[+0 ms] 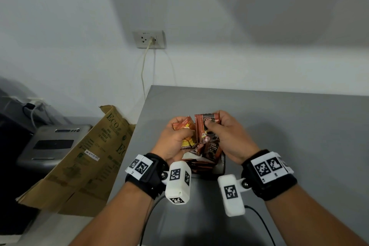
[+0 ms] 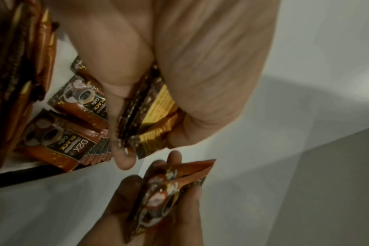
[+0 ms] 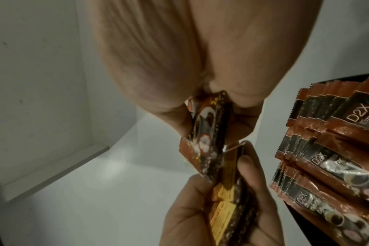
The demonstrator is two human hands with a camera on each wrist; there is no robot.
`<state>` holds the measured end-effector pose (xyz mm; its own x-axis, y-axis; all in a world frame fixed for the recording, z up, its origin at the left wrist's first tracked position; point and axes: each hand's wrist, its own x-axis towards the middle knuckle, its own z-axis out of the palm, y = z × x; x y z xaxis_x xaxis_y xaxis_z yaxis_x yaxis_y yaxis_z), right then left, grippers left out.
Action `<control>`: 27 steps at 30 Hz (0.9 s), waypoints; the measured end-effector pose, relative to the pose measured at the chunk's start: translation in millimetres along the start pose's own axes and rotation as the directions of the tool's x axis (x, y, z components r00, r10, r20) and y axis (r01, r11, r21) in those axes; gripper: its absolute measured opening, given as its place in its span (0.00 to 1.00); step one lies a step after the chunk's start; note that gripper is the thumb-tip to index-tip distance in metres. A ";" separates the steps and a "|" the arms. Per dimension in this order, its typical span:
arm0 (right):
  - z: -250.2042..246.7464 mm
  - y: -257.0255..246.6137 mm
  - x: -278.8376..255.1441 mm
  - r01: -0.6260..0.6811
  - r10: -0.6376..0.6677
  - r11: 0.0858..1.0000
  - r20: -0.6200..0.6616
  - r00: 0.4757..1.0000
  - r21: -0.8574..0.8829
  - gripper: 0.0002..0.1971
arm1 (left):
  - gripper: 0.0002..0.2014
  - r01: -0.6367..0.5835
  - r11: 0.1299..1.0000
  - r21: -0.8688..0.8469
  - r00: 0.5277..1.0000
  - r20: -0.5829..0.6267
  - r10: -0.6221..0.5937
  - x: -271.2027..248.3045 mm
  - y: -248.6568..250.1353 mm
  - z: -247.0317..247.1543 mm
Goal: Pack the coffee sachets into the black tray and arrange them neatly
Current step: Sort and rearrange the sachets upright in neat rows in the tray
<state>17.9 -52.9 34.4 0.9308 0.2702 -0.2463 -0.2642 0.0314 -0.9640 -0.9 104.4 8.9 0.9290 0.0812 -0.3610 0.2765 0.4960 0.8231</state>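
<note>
Both hands hover over the black tray (image 1: 223, 163) near the front of the grey table (image 1: 289, 126). My left hand (image 1: 180, 128) grips a small stack of coffee sachets (image 1: 187, 126) with their yellow backs showing (image 2: 156, 106). My right hand (image 1: 214, 124) pinches a brown D2X sachet (image 1: 207, 132) upright, right beside the left hand's stack (image 3: 209, 126). Several brown D2X sachets (image 2: 74, 144) lie overlapping in rows inside the tray (image 3: 337, 158). The hands and wrist cameras hide most of the tray in the head view.
An open cardboard box (image 1: 89, 156) leans against the table's left edge, with a grey machine (image 1: 54, 146) behind it. A wall socket (image 1: 149, 39) has a cord hanging down. Bare table surface lies to the right and beyond the tray.
</note>
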 end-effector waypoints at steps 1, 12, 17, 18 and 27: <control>1.7 1.5 0.1 -0.004 0.004 1.000 0.000 1.000 -0.016 0.03 | 0.20 -0.008 1.000 0.006 1.000 0.000 0.008 0.2 -0.9 1.2; -6.9 -5.0 4.1 -0.166 0.180 0.896 0.005 0.984 0.413 0.06 | 0.23 0.150 0.974 -0.170 0.977 0.177 -0.119 -9.1 11.5 -3.7; -9.6 -8.6 4.5 -0.179 0.186 0.901 0.021 0.982 0.395 0.05 | 0.29 0.177 0.963 -0.203 0.973 0.185 -0.140 -7.4 10.0 -3.4; -10.2 -8.9 4.5 -0.178 0.186 0.902 0.019 0.982 0.394 0.05 | 0.28 0.181 0.964 -0.193 0.973 0.181 -0.146 -7.3 10.1 -2.6; -12.4 -11.9 3.6 -0.182 0.186 0.890 0.031 0.982 0.417 0.06 | 0.19 0.166 0.960 -0.228 0.974 0.193 -0.122 -6.9 8.0 -2.7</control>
<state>27.6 -64.2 43.8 0.8568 0.3013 -0.4184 -0.5103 0.3804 -0.7713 -5.7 110.1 16.9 0.9180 -0.1485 -0.3676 0.3633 0.6862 0.6302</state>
